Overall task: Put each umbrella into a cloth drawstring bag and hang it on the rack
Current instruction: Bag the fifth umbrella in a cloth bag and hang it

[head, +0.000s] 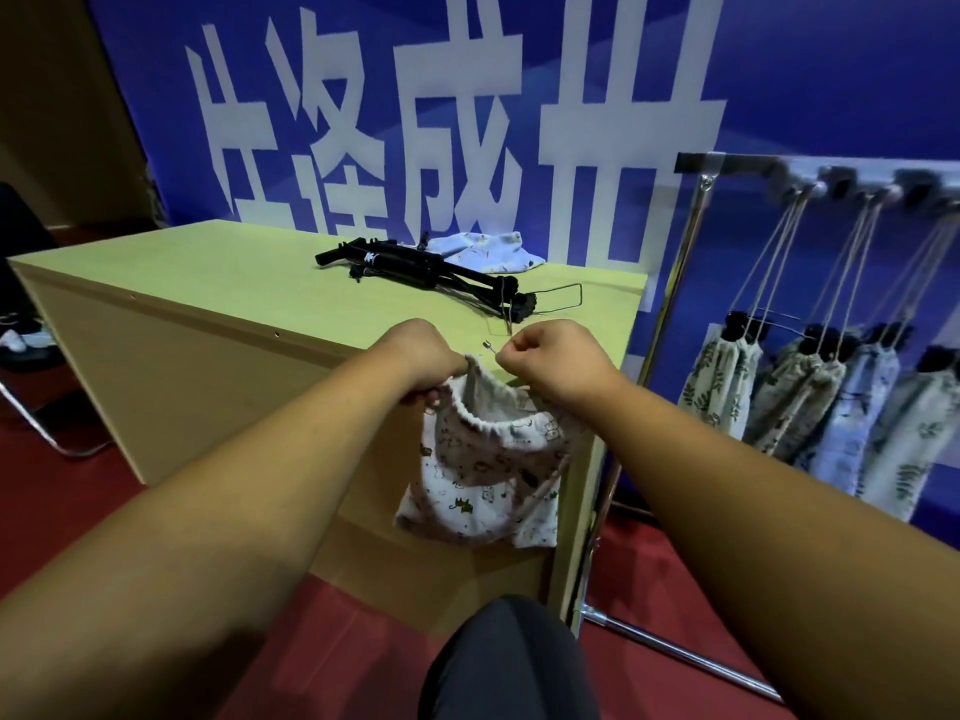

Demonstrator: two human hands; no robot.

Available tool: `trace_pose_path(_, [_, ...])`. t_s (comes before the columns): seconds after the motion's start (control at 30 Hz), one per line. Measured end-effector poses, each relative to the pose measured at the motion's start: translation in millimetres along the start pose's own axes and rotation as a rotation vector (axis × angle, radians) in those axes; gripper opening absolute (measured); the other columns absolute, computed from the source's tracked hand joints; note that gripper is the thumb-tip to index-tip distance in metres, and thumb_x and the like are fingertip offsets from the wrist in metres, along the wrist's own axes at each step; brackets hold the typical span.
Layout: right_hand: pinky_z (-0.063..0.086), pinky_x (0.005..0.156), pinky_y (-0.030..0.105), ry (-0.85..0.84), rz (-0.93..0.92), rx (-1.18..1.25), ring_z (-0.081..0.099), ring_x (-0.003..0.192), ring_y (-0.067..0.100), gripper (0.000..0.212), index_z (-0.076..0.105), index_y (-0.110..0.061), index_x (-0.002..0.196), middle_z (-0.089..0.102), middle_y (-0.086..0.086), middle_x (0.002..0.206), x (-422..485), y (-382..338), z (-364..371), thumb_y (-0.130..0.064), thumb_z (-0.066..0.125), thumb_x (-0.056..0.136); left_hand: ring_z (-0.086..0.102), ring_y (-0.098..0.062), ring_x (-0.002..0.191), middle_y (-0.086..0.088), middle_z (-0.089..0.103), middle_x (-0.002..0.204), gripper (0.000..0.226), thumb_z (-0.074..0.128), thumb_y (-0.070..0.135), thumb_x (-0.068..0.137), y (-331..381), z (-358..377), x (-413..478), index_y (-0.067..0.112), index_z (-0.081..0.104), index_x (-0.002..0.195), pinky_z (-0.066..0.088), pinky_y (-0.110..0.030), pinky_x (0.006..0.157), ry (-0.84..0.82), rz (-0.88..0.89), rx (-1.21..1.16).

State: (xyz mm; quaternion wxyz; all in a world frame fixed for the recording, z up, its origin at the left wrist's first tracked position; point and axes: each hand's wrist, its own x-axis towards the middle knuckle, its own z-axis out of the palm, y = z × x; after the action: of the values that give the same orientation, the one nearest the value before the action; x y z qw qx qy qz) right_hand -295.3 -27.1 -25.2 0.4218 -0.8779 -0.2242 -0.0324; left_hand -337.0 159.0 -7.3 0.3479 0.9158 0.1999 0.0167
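While I pinch the gathered rim of the cloth bag with both hands, it hangs in front of the near edge of the table, mouth up and partly open. My left hand grips the rim on the left side and my right hand curls its fingers onto the right side. The two are close together but not touching, with the opening between them. The job now, as I judge it, is to spread that mouth wide. I should draw the hem apart evenly so the puckered channel slides along its cord without bunching on one side, and I should hold the cloth rather than the cord, or it will cinch shut. The bag is thin, soft fabric, pale with small animal prints, and it sags slack and flat, so I take it to be empty. The black folded umbrellas lie on the far part of the smooth wood-look tabletop, slim, hard and matte, beside a crumpled pale blue bag. To the right stands the shiny metal rack, where filled leaf-print bags hang by long cords.
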Motion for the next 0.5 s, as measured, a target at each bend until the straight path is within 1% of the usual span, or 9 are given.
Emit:
trace_pose_path(0.03, [0.051,0.048,0.024,0.001,-0.013,0.053,0.059,0.05,0.012,0.018,0.078,-0.011,0.084,0.074,0.008,0.07,-11,-1,-7,-0.024,0.074,0.095,0.049,-0.022,0.037,-0.008,0.055,0.046,0.029,0.068,0.022,0.097,5,1,-5,0.011,0.055,0.073,0.038,-0.024,0.046,0.015,0.005,0.005])
trace_pose_path(0.07, [0.054,0.05,0.023,-0.011,-0.022,0.097,0.062,0.054,0.009,0.016,0.08,-0.011,0.087,0.076,0.007,0.073,-21,-1,-15,-0.024,0.076,0.095,0.046,-0.022,0.036,-0.008,0.055,0.047,0.031,0.068,0.022,0.095,11,3,-11,0.011,0.055,0.069,0.038,-0.024,0.047,0.03,0.009,0.007])
trace_pose_path(0.13, [0.061,0.061,0.024,-0.069,-0.037,0.167,0.069,0.066,0.009,0.012,0.083,-0.012,0.09,0.08,0.007,0.083,-36,-3,-31,-0.023,0.081,0.094,0.043,-0.022,0.035,-0.006,0.05,0.043,0.032,0.068,0.019,0.091,23,6,-21,0.012,0.053,0.063,0.038,-0.024,0.046,0.056,0.025,0.014])
trace_pose_path(0.17, [0.061,0.065,0.024,-0.091,-0.046,0.157,0.07,0.069,0.008,0.011,0.084,-0.014,0.09,0.081,0.005,0.085,-44,-3,-40,-0.024,0.082,0.093,0.044,-0.022,0.037,-0.006,0.049,0.043,0.031,0.068,0.018,0.089,30,8,-28,0.012,0.052,0.063,0.041,-0.025,0.048,0.059,0.038,0.016])
trace_pose_path(0.23, [0.058,0.068,0.024,-0.116,-0.073,0.06,0.066,0.068,0.004,0.011,0.084,-0.016,0.089,0.08,0.002,0.083,-55,-4,-57,-0.027,0.084,0.091,0.048,-0.024,0.043,-0.008,0.05,0.047,0.027,0.07,0.017,0.087,44,12,-40,0.011,0.054,0.066,0.048,-0.03,0.054,0.048,0.068,0.014])
trace_pose_path(0.3, [0.054,0.06,0.019,-0.143,-0.055,-0.013,0.064,0.062,0.002,0.012,0.083,-0.018,0.089,0.08,0.002,0.082,-68,-3,-74,-0.029,0.084,0.092,0.052,-0.026,0.047,-0.008,0.052,0.048,0.023,0.07,0.015,0.086,57,16,-52,0.012,0.055,0.069,0.051,-0.035,0.058,0.036,0.104,0.013])
trace_pose_path(0.37, [0.051,0.056,0.015,-0.145,-0.046,-0.131,0.066,0.062,0.005,0.011,0.083,-0.024,0.088,0.08,-0.001,0.083,-80,1,-90,-0.034,0.084,0.091,0.056,-0.027,0.051,-0.008,0.056,0.051,0.02,0.071,0.017,0.088,70,20,-61,0.012,0.059,0.073,0.052,-0.036,0.061,0.017,0.151,0.035])
trace_pose_path(0.43, [0.053,0.061,0.018,-0.133,-0.05,-0.219,0.071,0.072,0.011,0.011,0.082,-0.029,0.086,0.079,-0.005,0.083,-90,6,-104,-0.039,0.083,0.091,0.057,-0.027,0.055,-0.008,0.06,0.06,0.019,0.075,0.022,0.09,80,23,-67,0.012,0.065,0.077,0.05,-0.032,0.06,-0.004,0.211,0.058])
trace_pose_path(0.5, [0.055,0.066,0.022,-0.114,-0.036,-0.251,0.072,0.078,0.011,0.011,0.081,-0.031,0.087,0.077,-0.008,0.083,-101,13,-116,-0.041,0.082,0.091,0.052,-0.025,0.054,-0.007,0.059,0.063,0.02,0.08,0.026,0.09,87,29,-74,0.009,0.073,0.081,0.045,-0.028,0.057,-0.028,0.268,0.054])
